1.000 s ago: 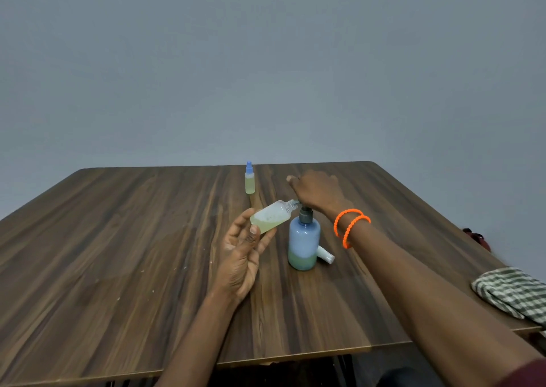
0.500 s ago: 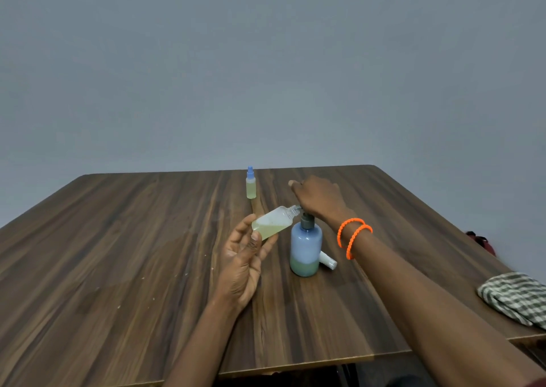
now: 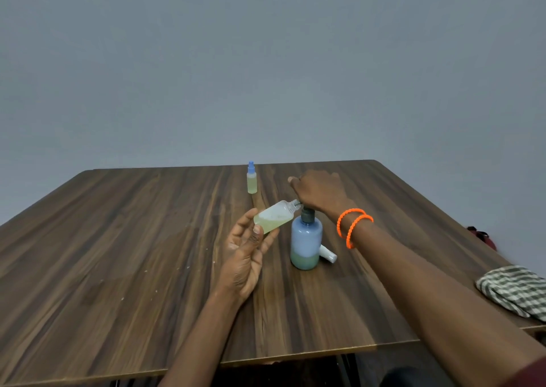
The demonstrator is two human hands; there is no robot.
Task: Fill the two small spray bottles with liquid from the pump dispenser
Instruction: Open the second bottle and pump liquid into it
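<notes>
A blue pump dispenser [image 3: 306,240] with green liquid in its bottom stands mid-table. My right hand [image 3: 319,193] lies over its dark pump head, pressing down with fingers fairly straight. My left hand [image 3: 245,252] holds a small clear spray bottle [image 3: 276,217], uncapped and tilted, between thumb and fingers. Its open neck sits at the pump's spout and it is partly full of pale yellow-green liquid. A second small spray bottle [image 3: 252,178] with a blue spray top stands upright farther back, holding the same liquid.
A white spray cap [image 3: 328,253] lies on the wooden table [image 3: 118,253] just right of the dispenser. A green checked cloth [image 3: 515,290] rests at the table's right edge. A dark red object [image 3: 481,236] sits beyond that edge.
Hands and bottles keep the same arrangement. Only the view has shifted slightly.
</notes>
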